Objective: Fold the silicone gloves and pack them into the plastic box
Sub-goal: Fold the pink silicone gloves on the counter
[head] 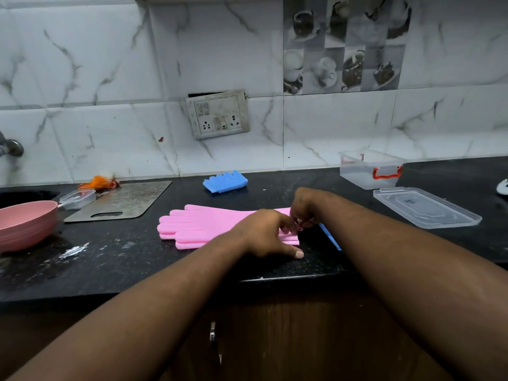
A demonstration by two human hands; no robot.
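A pair of pink gloves lay flat on the black worktop, one stacked on the other. Their fingers pointed left and their cuffs lay to the right, under the hands.

The left hand rested over the cuff end. Its fingers bent down onto the pink silicone and its thumb stretched out on the bare worktop just in front of the gloves. Whether those fingers gripped the cuff or only pressed it, I could not tell. The right hand came in from behind the cuff, its fingertips drawn narrowly together and pinching the cuff edge right beside the left fingertips.

A thin blue strip showed on the worktop just right of the cuffs, partly hidden by the right forearm. A blue glove lay folded near the wall, well behind the pink pair.

The clear box, with red latches, stood open at the back right, against the tiled wall. Its lid lay flat just in front of it and apart from the gloves.

To the left sat a grey board, with a small tub at its left edge. A pink bowl stood at the far left.
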